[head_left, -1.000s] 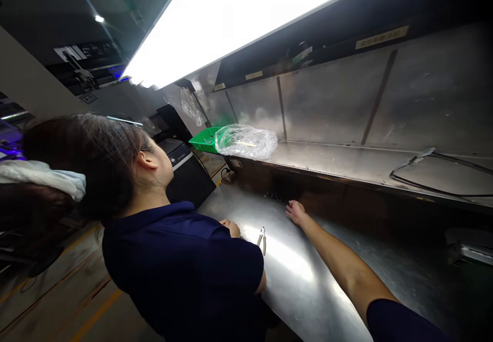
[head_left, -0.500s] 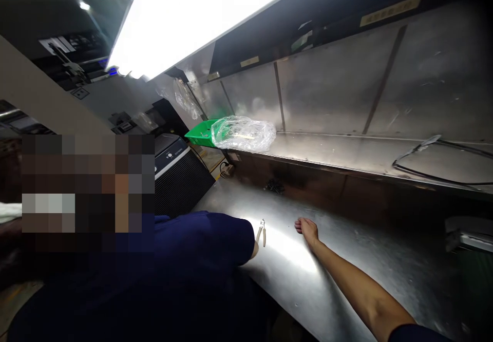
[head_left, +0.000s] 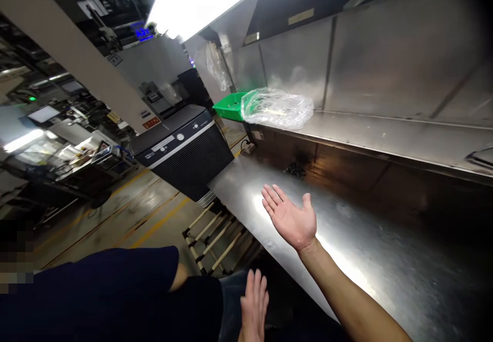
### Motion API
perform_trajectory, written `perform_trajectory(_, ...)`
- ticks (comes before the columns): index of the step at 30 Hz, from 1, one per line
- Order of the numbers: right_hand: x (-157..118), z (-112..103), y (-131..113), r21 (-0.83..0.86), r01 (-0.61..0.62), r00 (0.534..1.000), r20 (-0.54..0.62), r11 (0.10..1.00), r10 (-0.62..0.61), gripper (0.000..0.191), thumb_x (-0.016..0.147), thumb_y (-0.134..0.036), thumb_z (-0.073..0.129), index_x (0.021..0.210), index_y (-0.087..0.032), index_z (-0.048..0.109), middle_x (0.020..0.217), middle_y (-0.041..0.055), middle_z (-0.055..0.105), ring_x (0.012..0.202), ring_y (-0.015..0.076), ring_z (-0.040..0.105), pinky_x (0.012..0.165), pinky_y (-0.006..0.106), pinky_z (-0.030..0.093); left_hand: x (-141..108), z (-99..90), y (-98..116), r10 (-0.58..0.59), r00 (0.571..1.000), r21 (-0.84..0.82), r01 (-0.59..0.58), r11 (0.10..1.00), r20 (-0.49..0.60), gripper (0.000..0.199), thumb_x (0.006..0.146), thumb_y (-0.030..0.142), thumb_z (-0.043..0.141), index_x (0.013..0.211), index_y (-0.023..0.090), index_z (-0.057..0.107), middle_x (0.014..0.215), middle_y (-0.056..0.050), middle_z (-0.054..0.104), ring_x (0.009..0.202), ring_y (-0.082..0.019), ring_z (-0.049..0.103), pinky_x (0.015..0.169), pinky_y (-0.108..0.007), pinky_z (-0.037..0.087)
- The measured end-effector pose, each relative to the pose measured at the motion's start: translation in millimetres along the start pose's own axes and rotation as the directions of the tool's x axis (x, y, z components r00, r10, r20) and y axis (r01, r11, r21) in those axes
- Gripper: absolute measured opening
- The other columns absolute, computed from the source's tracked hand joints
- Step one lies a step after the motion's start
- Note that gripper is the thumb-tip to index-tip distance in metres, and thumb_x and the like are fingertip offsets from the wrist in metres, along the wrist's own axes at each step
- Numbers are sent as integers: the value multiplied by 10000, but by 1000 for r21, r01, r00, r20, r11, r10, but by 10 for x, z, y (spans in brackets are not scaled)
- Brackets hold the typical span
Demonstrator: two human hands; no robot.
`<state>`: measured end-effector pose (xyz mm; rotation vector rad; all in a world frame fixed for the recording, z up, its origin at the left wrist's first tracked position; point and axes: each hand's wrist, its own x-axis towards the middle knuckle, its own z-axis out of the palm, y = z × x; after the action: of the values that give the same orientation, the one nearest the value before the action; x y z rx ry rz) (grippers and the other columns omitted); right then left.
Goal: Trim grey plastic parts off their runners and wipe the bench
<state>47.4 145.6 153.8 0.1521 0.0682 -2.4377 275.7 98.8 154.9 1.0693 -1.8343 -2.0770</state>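
— Stainless-steel desk (head_left: 389,265), first entry: location?
— Runs diagonally from the lower right of the head view up to a black-and-grey louvred machine (head_left: 183,152). A brown panel (head_left: 346,172) backs it, with a steel shelf (head_left: 393,136) above.
— Right hand (head_left: 290,216)?
— Open, palm up, fingers spread, empty. It sits over the desk; contact with the steel cannot be told.
— Left hand (head_left: 254,303)?
— Also open and empty, fingers pointing up, at the bottom edge of the view, near the desk's front edge.
— Loose items?
— Small dark parts (head_left: 296,169), a cluster too small to identify, at the back of the desk against the panel. On the shelf, a green plastic tray (head_left: 227,107) with a clear plastic bag (head_left: 277,108) lying against it.
— Status of the work?
— Nothing gripped, both hands free. Neither hand touches the parts, tray or bag. Whether any piece is finished cannot be told from this view.
— Surroundings?
— A person's navy shirt (head_left: 96,285) at lower left, a wood-slat rack (head_left: 215,239) below the desk's far end, and a yellow-lined floor (head_left: 154,224).
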Motion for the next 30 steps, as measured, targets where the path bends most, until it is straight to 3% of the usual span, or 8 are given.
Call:
perform_trajectory(2, -99, 210, 181, 25, -55, 998, -19, 998, 56, 899, 900, -817, 247, 1478, -151, 429, 1519, 155, 505, 1383, 246, 518, 1170, 423, 411, 40, 65, 37, 96, 995, -80, -95, 992, 11, 699, 976, 673, 311, 1567, 301, 321, 1607, -116, 406, 1431, -270, 470, 1214, -464, 388)
perform_trajectory(4, -181, 358, 320, 53, -96, 994, -44, 994, 99, 901, 909, -804, 247, 1492, -135, 406, 1510, 164, 512, 1378, 249, 525, 1152, 411, 436, 33, 116, 119, 331, 944, 81, -331, 940, 13, 599, 993, 478, 510, 1550, 349, 333, 1577, -103, 448, 1370, -255, 540, 1161, -453, 463)
perform_trajectory(6, -254, 457, 429, 72, -127, 989, -66, 989, 132, 885, 919, -787, 262, 1495, -130, 401, 1488, 170, 533, 1368, 244, 535, 1123, 400, 469, -11, 138, 224, 611, 791, 357, -579, 733, 26, 464, 965, 274, 604, 1417, 345, 530, 1440, -91, 567, 1278, -233, 605, 1079, -415, 537)
perform_trajectory(8, -322, 521, 515, 70, -155, 983, -85, 985, 161, 854, 928, -767, 286, 1489, -135, 410, 1464, 170, 557, 1354, 240, 549, 1096, 397, 495, -68, 129, 334, 783, 618, 537, -685, 493, 69, 341, 924, 139, 636, 1230, 286, 670, 1263, -86, 635, 1171, -205, 641, 991, -359, 579)
perform_trajectory(10, -382, 558, 587, 45, -175, 977, -115, 983, 179, 817, 935, -746, 311, 1476, -145, 428, 1442, 163, 579, 1335, 244, 567, 1078, 402, 510, -115, 98, 433, 836, 536, 584, -718, 378, 119, 324, 898, 62, 645, 1170, 234, 684, 1142, -80, 655, 1085, -180, 653, 922, -316, 593)
perform_trajectory(18, -501, 643, 772, -110, -225, 947, -257, 968, 191, 674, 971, -654, 331, 1396, -160, 504, 1349, 137, 650, 1245, 225, 634, 1048, 379, 526, -196, -67, 707, 790, 558, 626, -717, 306, 253, 314, 885, 8, 639, 1140, 187, 679, 1030, -68, 716, 959, -181, 672, 847, -347, 588)
perform_trajectory(26, -485, 677, 823, -234, -227, 927, -350, 945, 136, 518, 988, -550, 370, 1280, -178, 584, 1280, 105, 688, 1228, 214, 636, 1071, 370, 505, -216, -145, 922, 743, 533, 696, -707, 128, 405, 223, 902, 12, 612, 1072, 147, 665, 969, -55, 741, 898, -178, 675, 817, -342, 575)
perform_trajectory(30, -467, 658, 843, -309, -244, 913, -394, 919, 110, 473, 992, -525, 360, 1220, -197, 613, 1213, 69, 720, 1208, 202, 642, 1110, 382, 462, -176, -184, 989, 670, 531, 722, -692, -11, 519, 201, 904, 7, 593, 1048, 132, 654, 959, -60, 734, 896, -196, 672, 824, -373, 570)
